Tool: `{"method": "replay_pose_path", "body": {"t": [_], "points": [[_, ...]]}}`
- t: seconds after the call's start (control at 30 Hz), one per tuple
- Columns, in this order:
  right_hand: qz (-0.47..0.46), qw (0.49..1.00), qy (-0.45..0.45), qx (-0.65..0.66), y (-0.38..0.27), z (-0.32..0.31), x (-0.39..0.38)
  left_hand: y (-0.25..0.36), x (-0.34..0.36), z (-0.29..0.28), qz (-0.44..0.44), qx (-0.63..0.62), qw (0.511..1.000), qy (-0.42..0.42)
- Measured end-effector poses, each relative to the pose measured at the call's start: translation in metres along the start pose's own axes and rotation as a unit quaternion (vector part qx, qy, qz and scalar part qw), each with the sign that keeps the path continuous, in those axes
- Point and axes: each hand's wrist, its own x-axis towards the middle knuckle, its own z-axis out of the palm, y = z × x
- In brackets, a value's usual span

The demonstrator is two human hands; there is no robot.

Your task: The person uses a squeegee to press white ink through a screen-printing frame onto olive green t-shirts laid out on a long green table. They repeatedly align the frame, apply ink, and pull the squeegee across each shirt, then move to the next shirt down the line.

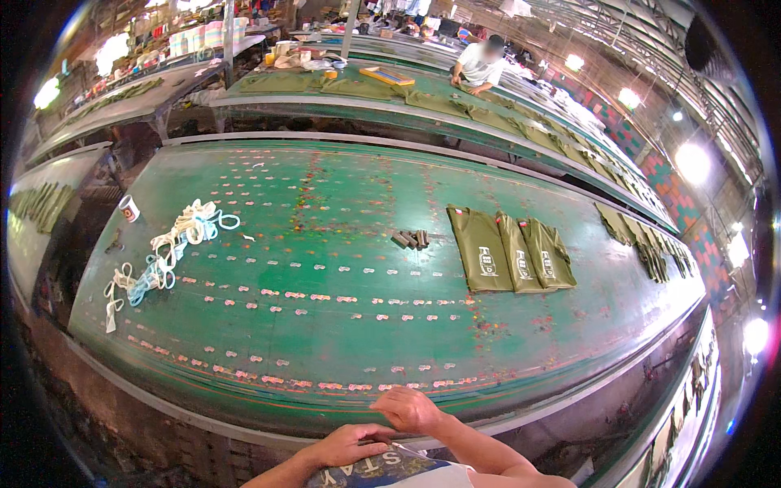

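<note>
Both of my hands are close to my body at the near edge of the long green table. My left hand (351,446) lies against the front of my printed shirt (382,470), fingers stretched to the right and thumb slightly apart below them. Just above and to its right, my right hand (407,409) hangs over the table's edge, wrist bent and fingers curled in. Whatever may be inside the curled fingers is hidden. Farther off on the green table (342,333) lie olive-green folded garments (486,254) with white prints, beside a few small dark blocks (411,239).
A tangle of white and light-blue cord (171,250) lies on the table's left, near a white cup (128,208). More olive garments (647,244) line the right end. Behind, a person (480,65) leans over another table with olive cloth and a yellow-framed screen (387,76).
</note>
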Motion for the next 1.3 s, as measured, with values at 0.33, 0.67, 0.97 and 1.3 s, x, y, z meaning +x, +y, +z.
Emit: {"method": "replay_pose_path", "body": {"t": [0.33, 0.67, 0.97, 1.3], "points": [[-0.009, 0.999, 0.035, 0.016, 0.02, 0.011, 0.026, -0.005, -0.022, -0.007, -0.006, 0.019, 0.999, 0.038], [-0.017, 1.0, 0.011, 0.002, -0.029, 0.076, 0.067, -0.024, -0.11, -0.053, 0.021, -0.012, 0.996, 0.089], [-0.132, 0.99, -0.032, 0.026, -0.131, 0.204, 0.182, -0.067, -0.28, -0.116, 0.01, -0.04, 0.982, 0.182], [-0.167, 0.978, -0.124, 0.007, -0.215, 0.286, 0.278, -0.076, -0.43, -0.136, 0.044, -0.117, 0.945, 0.301]]}}
